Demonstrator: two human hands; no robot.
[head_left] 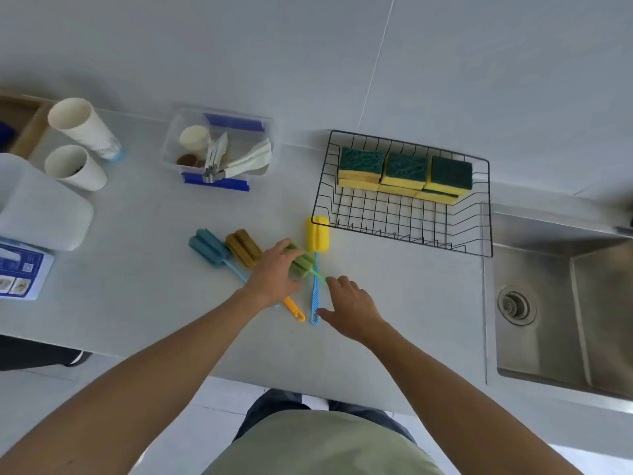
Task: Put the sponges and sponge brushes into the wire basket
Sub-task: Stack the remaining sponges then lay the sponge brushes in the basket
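Observation:
A black wire basket (394,219) stands at the back right of the counter, with several yellow-and-green sponges (405,170) stacked along its far side. In front of it lie a yellow-headed sponge brush (317,233) with a blue handle, a brown one (244,247) with an orange handle, and a blue one (209,246). My left hand (274,275) is closed over the head of the green sponge brush (304,262). My right hand (352,306) hovers just right of it, fingers spread, by the thin green handle and over the blue handle's end.
A steel sink (561,303) lies to the right of the basket. A clear plastic box (219,149) of utensils sits at the back centre. Two paper cups (84,128) and a white container (41,207) stand at the left. The counter's front edge is near my body.

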